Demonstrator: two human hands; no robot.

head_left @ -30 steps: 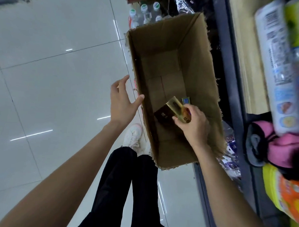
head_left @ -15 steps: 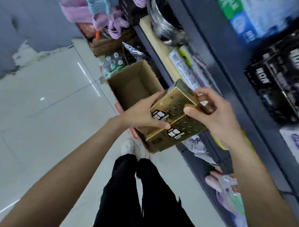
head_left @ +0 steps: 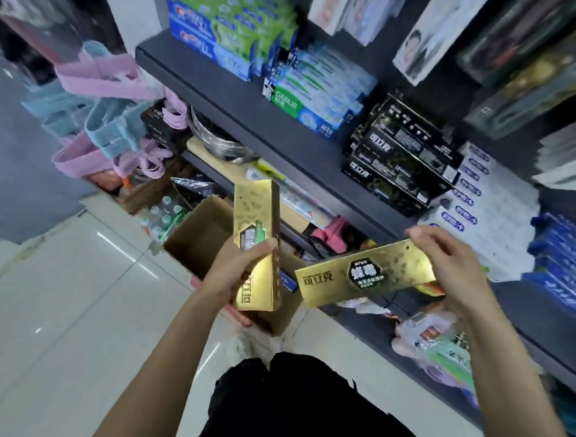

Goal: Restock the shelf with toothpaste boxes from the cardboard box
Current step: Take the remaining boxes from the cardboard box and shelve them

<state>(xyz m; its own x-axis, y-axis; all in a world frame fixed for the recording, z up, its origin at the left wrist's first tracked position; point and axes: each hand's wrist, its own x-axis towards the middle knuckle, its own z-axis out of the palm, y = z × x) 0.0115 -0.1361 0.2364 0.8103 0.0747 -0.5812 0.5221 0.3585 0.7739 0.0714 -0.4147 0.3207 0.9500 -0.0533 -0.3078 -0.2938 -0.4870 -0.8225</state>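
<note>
Two gold toothpaste boxes were out of the cardboard box [head_left: 200, 234] and in the air before the shelf [head_left: 251, 117]. The left hand [head_left: 235, 269] gripped the upright gold box [head_left: 255, 246]; the right hand [head_left: 450, 258] pinched the end of the flat gold box [head_left: 363, 274]. This looked like the carrying step; next, each needed a free slot among the stocked rows.

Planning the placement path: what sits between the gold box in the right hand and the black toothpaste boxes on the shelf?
In the head view, nothing: only the dark shelf front separates the gold box in the right hand from the black boxes.
</note>
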